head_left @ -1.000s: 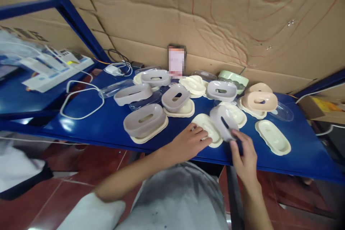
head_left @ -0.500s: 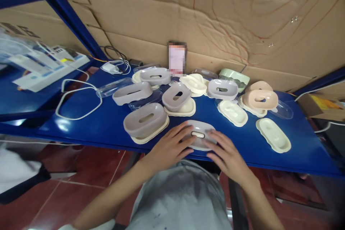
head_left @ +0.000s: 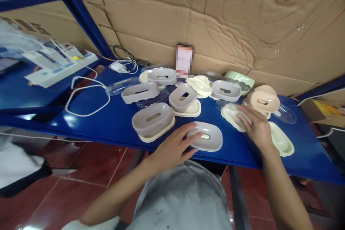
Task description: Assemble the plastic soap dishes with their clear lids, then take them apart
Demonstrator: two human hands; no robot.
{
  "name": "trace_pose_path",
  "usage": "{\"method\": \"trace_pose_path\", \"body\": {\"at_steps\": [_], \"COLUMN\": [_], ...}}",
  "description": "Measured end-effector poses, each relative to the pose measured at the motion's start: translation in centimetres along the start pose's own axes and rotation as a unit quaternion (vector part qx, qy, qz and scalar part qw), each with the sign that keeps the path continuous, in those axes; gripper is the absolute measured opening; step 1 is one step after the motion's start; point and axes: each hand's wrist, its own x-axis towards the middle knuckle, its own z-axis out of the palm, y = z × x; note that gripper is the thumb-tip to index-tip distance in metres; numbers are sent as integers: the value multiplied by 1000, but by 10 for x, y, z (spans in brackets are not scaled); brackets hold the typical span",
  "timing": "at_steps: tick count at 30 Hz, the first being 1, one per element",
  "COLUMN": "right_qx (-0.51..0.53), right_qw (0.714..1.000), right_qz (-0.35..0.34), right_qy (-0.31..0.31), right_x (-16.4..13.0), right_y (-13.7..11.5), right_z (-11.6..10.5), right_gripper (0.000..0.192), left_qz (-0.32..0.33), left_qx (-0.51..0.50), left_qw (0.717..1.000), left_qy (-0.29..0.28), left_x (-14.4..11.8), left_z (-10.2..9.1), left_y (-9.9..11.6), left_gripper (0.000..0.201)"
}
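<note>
A grey oval soap dish [head_left: 212,142] with a slot in its middle lies near the table's front edge. On its left end rests my left hand [head_left: 175,147], fingers spread and one fingertip by the slot. My right hand [head_left: 257,127] is over a cream oval tray [head_left: 233,116], thumb apart from the fingers; whether it touches the tray I cannot tell. A clear plastic piece [head_left: 221,105] lies just behind that tray. Another cream tray [head_left: 284,143] is partly hidden by my right wrist.
Several grey dishes [head_left: 152,116] on cream bases stand left and behind, with clear covers [head_left: 122,85] among them. Peach dishes [head_left: 265,100] and a green one [head_left: 239,77] stand at the right. A blurred-screen phone [head_left: 184,61] leans on the cardboard; a white cable [head_left: 87,115] loops left.
My right hand has left the grey soap dish and moved right and away from me, over the cream tray. My left hand remains on the dish. The view has shifted slightly.
</note>
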Motion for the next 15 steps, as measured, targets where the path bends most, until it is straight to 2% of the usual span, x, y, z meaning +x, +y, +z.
{"method": "trace_pose_path", "body": {"at_steps": [4, 8, 11, 15], "right_qx": [-18, 20, 66, 90], "right_qw": [998, 998, 994, 992], "right_qz": [-3, -47, -84, -93], "right_qy": [55, 45, 18, 7], "right_x": [-24, -53, -68, -76], "right_y": [-59, -115, -132, -130], "right_z": [-13, -4, 5, 13], "right_gripper": [39, 48, 55, 63], "left_qz": [-51, -72, -70, -44], "left_qx": [-10, -25, -26, -22], "left_qw": [999, 997, 997, 999], "left_qy": [-2, 15, 17, 24], "left_x": [-3, -4, -4, -4], "left_z": [2, 4, 5, 6], "left_y": [0, -1, -3, -6], "left_gripper": [67, 83, 82, 71]}}
